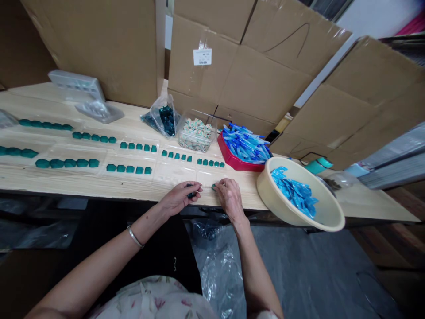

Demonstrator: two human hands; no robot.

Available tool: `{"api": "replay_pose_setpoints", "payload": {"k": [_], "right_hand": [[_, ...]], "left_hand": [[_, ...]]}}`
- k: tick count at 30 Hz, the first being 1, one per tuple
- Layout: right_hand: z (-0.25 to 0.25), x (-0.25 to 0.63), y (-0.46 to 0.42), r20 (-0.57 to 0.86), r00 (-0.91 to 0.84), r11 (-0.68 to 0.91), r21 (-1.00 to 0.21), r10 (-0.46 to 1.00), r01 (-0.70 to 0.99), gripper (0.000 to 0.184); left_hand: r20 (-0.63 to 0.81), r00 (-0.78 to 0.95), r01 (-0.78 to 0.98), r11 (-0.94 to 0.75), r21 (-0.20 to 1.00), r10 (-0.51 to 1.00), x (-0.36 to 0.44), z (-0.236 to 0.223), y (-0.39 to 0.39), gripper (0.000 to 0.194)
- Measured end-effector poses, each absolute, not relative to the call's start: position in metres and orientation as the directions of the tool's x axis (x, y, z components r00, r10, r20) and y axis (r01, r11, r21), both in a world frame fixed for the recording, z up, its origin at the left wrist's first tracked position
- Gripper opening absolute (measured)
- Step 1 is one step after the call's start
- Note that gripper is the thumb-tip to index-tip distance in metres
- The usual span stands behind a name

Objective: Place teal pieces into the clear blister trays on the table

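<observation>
My left hand, with a bangle on its wrist, is closed around a few dark green pieces near the table's front edge. Just to its right, the fingers of my right hand pinch a small green piece over a clear plastic tray. Left of my hands lies another clear tray with no green pieces showing in it. Several more trays hold rows of green faceted pieces, such as the nearer row and the farther row.
Behind the trays stand a bag of dark green pieces, a clear box of small printed pieces and a red tray of blue pen-like sticks. A cream basin with blue packets overhangs the front edge. Cardboard boxes line the back.
</observation>
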State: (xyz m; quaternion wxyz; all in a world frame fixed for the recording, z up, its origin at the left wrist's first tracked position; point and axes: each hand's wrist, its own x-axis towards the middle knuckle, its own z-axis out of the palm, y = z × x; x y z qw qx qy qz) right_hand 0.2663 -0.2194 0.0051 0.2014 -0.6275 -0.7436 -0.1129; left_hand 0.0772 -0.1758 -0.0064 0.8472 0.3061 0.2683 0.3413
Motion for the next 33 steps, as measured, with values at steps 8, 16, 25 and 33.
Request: {"api": "replay_pose_setpoints", "payload": {"k": [8, 16, 25, 33], "right_hand": [[0.007, 0.266, -0.221, 0.451, -0.135, 0.196, -0.093, 0.882, 0.976, 0.012], [0.029, 0.216, -0.234, 0.505, -0.183, 0.442, -0.457, 0.843, 0.772, 0.017], [0.019, 0.209, -0.222, 0.440, 0.065, 0.358, -0.799, 0.896, 0.483, 0.023], [0.019, 0.215, -0.222, 0.472, 0.114, 0.359, -0.786, 0.874, 0.503, 0.021]], "left_hand": [[-0.263, 0.643, -0.485, 0.648, 0.588, 0.719, 0.078, 0.002, -0.177, 0.012], [-0.284, 0.667, -0.565, 0.716, 0.411, 0.689, 0.074, 0.016, -0.174, 0.021], [-0.196, 0.630, -0.620, 0.638, 0.456, 0.752, 0.070, 0.015, -0.172, 0.012], [-0.096, 0.511, -0.517, 0.395, 0.759, 0.854, 0.071, 0.005, -0.182, 0.026]]}}
